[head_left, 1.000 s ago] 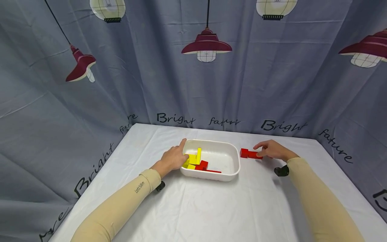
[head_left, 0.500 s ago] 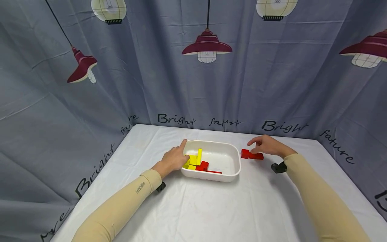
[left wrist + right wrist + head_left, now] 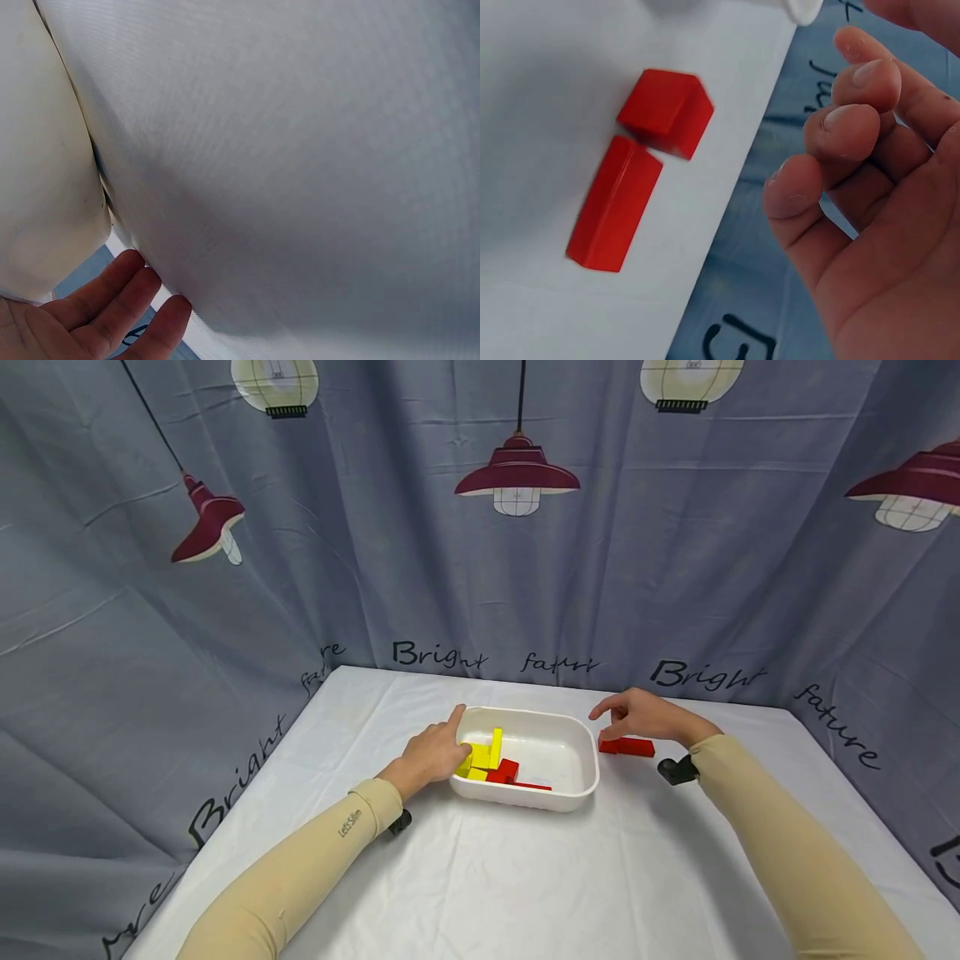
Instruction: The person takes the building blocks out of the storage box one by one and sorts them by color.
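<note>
My left hand [image 3: 429, 753] holds the left end of a white plastic tub [image 3: 555, 800], its thumb over the rim and its index finger stretched along the outside. In the left wrist view, the other fingers [image 3: 171, 322] lie beside the tub's outer wall. Yellow blocks [image 3: 480, 754] and a red block [image 3: 507, 771] lie inside, with a thin red piece [image 3: 534, 787]. My right hand [image 3: 647, 714] hovers over the tub's right side, fingers loosely bent, holding nothing. Below it on the cloth are a red cube [image 3: 664, 112] and a red rectangular block [image 3: 615, 206], end to corner.
A white cloth [image 3: 525, 877] covers the table. Behind it and along the sides hangs a grey-blue curtain [image 3: 420, 568] printed with lamps and lettering. Black wrist cameras [image 3: 677, 769] sit below the sleeves.
My right hand has moved left and slightly up, from above the rectangular block to above the red cube. The left hand and the tub have stayed in place.
</note>
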The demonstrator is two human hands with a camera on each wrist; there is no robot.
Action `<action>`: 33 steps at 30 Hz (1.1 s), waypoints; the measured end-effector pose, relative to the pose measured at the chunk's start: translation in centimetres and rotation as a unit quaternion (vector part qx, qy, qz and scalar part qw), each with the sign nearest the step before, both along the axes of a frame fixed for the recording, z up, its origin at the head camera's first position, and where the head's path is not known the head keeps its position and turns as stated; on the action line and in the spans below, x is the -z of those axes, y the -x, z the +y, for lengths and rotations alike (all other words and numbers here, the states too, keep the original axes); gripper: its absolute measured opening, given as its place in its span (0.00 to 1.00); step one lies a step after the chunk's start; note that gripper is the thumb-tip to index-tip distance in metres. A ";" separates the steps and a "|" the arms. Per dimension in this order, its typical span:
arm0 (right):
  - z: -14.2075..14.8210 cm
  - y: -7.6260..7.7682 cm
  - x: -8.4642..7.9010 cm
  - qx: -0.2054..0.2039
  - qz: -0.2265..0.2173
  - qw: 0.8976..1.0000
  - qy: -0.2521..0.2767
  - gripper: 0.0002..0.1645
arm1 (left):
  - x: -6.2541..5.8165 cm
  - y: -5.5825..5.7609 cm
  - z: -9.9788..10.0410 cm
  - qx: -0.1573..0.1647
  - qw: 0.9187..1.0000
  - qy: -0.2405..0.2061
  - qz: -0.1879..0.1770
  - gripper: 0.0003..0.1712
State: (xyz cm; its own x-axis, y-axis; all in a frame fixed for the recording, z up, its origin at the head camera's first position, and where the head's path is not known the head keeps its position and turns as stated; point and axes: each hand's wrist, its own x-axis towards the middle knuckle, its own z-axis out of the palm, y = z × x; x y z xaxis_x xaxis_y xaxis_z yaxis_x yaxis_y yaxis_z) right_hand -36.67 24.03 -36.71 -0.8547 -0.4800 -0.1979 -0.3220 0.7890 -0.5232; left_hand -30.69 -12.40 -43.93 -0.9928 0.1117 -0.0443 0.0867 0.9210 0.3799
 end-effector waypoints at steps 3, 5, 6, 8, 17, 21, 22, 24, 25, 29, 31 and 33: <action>-0.6 -0.1 -0.3 -0.011 0.003 1.000 -0.002 0.22 | -0.1 0.0 0.0 0.000 1.000 0.001 0.000 0.45; -1.1 -0.2 -0.5 -0.020 0.001 1.000 -0.002 0.21 | -0.1 0.0 0.0 0.000 1.000 0.001 0.000 0.45; -1.3 -0.3 -0.6 -0.024 -0.001 1.000 -0.001 0.21 | -0.1 0.0 0.0 0.000 1.000 0.000 -0.001 0.45; -1.9 -0.5 -0.9 -0.031 -0.006 0.999 -0.003 0.22 | -0.1 0.0 0.0 -0.001 1.000 0.000 -0.002 0.45; -4.5 -1.2 -1.6 -0.056 -0.028 0.998 -0.004 0.21 | -0.1 0.0 -0.2 0.001 1.000 -0.006 -0.001 0.44; -5.6 -1.4 -1.6 -0.066 -0.044 0.997 0.001 0.20 | -0.1 0.0 -0.2 0.001 1.000 -0.006 -0.002 0.44; -5.8 -1.5 -1.6 -0.073 -0.049 0.996 0.005 0.20 | -0.1 0.0 -0.2 0.001 1.000 -0.006 -0.002 0.44; -6.3 -1.5 -1.6 -0.079 -0.062 0.995 0.012 0.21 | -0.1 0.1 -0.1 0.001 1.000 -0.006 -0.002 0.44; -6.5 -1.5 -1.5 -0.085 -0.068 0.994 0.016 0.22 | -0.1 0.1 -0.1 0.001 1.000 -0.006 -0.002 0.44; -7.5 -1.3 -1.2 -0.111 -0.077 0.991 0.022 0.23 | 0.0 0.2 -0.1 0.001 1.000 -0.006 -0.002 0.44; -8.0 -1.2 -1.0 -0.123 -0.076 0.989 0.022 0.22 | 0.0 0.2 -0.1 0.000 1.000 -0.003 -0.002 0.44; -8.5 -1.1 -0.8 -0.130 -0.076 0.988 0.023 0.21 | 0.1 0.3 -0.1 -0.001 1.000 -0.003 -0.002 0.44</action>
